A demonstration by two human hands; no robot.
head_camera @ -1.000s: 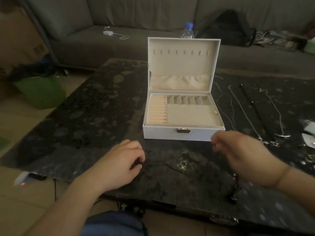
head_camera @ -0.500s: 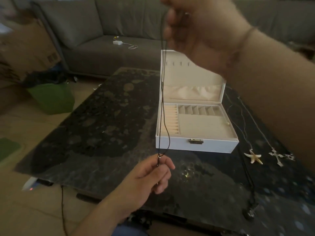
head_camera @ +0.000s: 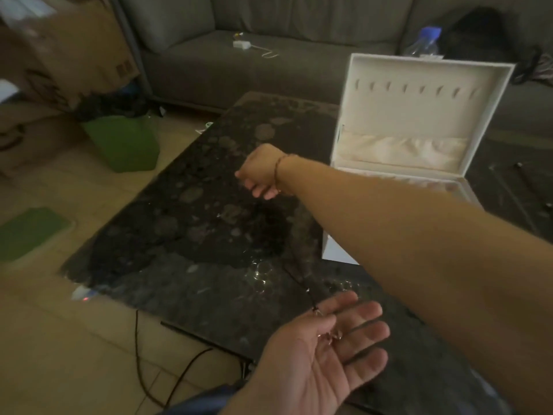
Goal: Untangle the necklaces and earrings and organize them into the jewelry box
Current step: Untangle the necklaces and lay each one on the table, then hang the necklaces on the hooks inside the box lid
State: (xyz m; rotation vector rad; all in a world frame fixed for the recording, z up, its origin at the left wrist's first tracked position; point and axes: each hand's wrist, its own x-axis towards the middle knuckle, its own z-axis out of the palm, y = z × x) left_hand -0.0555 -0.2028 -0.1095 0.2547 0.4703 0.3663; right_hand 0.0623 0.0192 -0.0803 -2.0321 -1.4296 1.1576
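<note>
On the floor at the far left sit a green bin (head_camera: 124, 143) and a cardboard box (head_camera: 74, 52), with a grey sofa (head_camera: 269, 55) behind the dark stone table (head_camera: 185, 223).

Reaching out over the middle of the table is the right hand (head_camera: 260, 172), its arm crossing in front of the jewelry box. Its fingers (head_camera: 263, 191) are curled downward as if pinching something, but the frame is too blurred to tell whether the far end of the cord is in them.

Nearer the camera, the left hand (head_camera: 326, 351) lies palm up with fingers spread and relaxed. A thin black cord necklace (head_camera: 294, 274) runs from the table down to it, the clasp end resting against the forefinger and a small metal piece lying in the palm; nothing is closed round it.

To the right the white jewelry box (head_camera: 419, 115) stands open on the table, lid upright. The hooks and pocket inside the lid look bare, and the tray is mostly hidden by the arm. A water bottle (head_camera: 423, 40) shows behind it, and a few chains (head_camera: 520, 181) lie at the far right edge.

By my reading, the task is early: one necklace is being drawn out straight, and nothing seems stowed yet.
</note>
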